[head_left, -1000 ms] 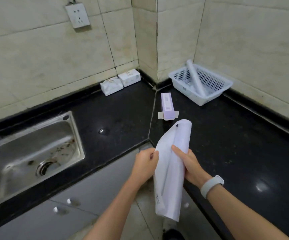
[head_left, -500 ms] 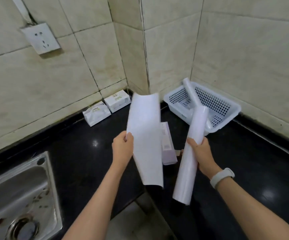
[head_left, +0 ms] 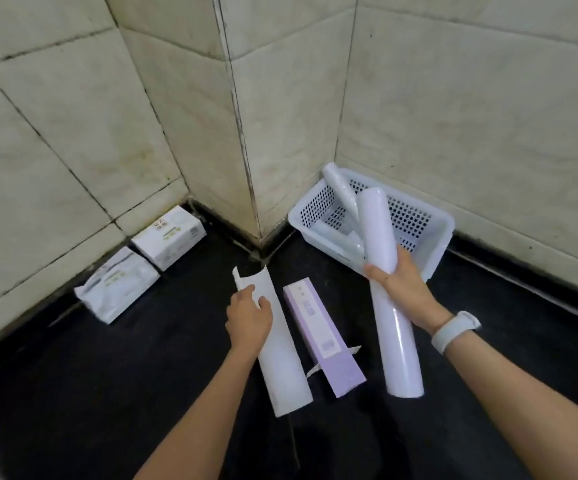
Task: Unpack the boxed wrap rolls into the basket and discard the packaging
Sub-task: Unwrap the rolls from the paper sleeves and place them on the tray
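Nearest the camera, both forearms reach over the black countertop (head_left: 90,393). The left hand (head_left: 247,318) has its fingers curled around the upper edge of a curved white paper sheet (head_left: 280,344), whose lower end reaches back toward the counter edge. Just right of that sheet lies the purple box (head_left: 322,336), flat on the counter with its near flaps open. The right hand (head_left: 400,289), white band on the wrist, is closed around a white wrap roll (head_left: 389,306), gripping it above the middle; the roll's top end pokes over the white basket (head_left: 436,230) in the corner. A second roll (head_left: 341,194) already leans inside it. Far left, two white packs (head_left: 142,261) sit against the tiled wall
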{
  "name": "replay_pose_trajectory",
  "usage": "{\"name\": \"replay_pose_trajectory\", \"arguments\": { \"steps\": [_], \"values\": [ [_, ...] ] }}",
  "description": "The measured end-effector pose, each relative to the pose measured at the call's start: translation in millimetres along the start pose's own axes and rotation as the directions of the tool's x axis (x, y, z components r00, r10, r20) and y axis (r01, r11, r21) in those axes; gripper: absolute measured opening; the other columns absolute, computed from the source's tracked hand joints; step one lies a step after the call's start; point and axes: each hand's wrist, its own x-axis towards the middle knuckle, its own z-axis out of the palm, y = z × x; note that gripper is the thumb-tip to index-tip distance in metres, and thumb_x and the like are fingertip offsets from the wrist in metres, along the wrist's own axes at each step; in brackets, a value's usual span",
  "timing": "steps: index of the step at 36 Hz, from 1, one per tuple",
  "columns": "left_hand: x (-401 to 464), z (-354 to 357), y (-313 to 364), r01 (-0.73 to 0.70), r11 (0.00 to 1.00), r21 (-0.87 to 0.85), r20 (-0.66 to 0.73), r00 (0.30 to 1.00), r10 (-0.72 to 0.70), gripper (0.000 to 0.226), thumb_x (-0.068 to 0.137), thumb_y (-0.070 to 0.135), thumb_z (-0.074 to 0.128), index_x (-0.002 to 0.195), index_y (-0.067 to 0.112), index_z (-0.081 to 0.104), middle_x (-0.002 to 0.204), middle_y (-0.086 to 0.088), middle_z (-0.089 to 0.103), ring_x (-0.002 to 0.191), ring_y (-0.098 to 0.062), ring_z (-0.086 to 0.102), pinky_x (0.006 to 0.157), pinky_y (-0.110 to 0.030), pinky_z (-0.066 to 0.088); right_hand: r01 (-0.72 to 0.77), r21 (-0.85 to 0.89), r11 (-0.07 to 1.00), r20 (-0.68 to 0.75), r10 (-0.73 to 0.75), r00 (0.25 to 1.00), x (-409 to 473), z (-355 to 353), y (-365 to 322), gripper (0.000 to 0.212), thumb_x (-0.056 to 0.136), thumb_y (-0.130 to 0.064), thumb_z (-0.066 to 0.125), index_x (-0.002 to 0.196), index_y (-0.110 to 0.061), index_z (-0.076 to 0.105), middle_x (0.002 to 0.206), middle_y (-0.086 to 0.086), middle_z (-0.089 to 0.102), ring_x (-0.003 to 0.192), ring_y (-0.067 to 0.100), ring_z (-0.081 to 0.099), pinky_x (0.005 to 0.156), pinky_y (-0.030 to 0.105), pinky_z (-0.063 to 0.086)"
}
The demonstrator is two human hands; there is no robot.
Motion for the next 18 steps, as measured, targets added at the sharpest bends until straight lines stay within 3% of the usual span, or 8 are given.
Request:
{"name": "replay_pose_trajectory", "arguments": {
  "steps": [6,10,15,18],
  "values": [
    [43.9,5.7,79.0,-0.337,0.935,0.113,-0.010,0.940,0.340,0.036,0.093,0.020,0.045,0.128,0.014,0.050,0.135,-0.008,0.049,0.126,-0.025,0.043,0.105,-0.047,0.038,0.033,-0.157,0.987,-0.075,-0.046,0.996,35.6,-30.5,-35.6,0.057,0.089,-0.015,0.053,0.139,-0.012,0.026,0.121,0.001,0.040,0.102,0.019,0.043,0.080,0.030,0.035],
    [70.9,20.4,118.7,-0.522,0.835,0.173,0.090,0.853,0.514,0.038,0.092,0.020,0.044,0.129,0.014,0.049,0.133,-0.007,0.050,0.125,-0.025,0.043,0.105,-0.045,0.038,0.166,-0.235,0.958,-0.170,-0.209,0.963,65.4,-47.6,-59.6,0.061,0.089,-0.014,0.056,0.141,-0.013,0.024,0.124,-0.004,0.037,0.108,0.012,0.040,0.087,0.025,0.032],
    [100.3,44.4,130.4,-0.615,0.737,0.280,0.194,0.788,0.584,0.041,0.094,0.025,0.041,0.134,0.013,0.045,0.137,-0.007,0.047,0.126,-0.025,0.040,0.105,-0.043,0.038,0.378,-0.323,0.868,-0.164,-0.444,0.881,114.8,-53.9,-67.6,0.069,0.085,-0.026,0.056,0.143,-0.016,0.021,0.136,-0.005,0.037,0.118,0.001,0.036,0.096,0.010,0.029],
    [114.0,58.7,121.2,-0.625,0.693,0.361,0.243,0.780,0.577,0.044,0.095,0.029,0.039,0.135,0.013,0.043,0.142,-0.007,0.043,0.131,-0.024,0.035,0.109,-0.041,0.033,0.380,-0.373,0.846,-0.106,-0.446,0.889,143.7,-50.1,-53.8,0.071,0.089,-0.023,0.057,0.146,-0.017,0.015,0.147,0.004,0.032,0.127,0.011,0.034,0.104,0.028,0.030]
  ]
}}
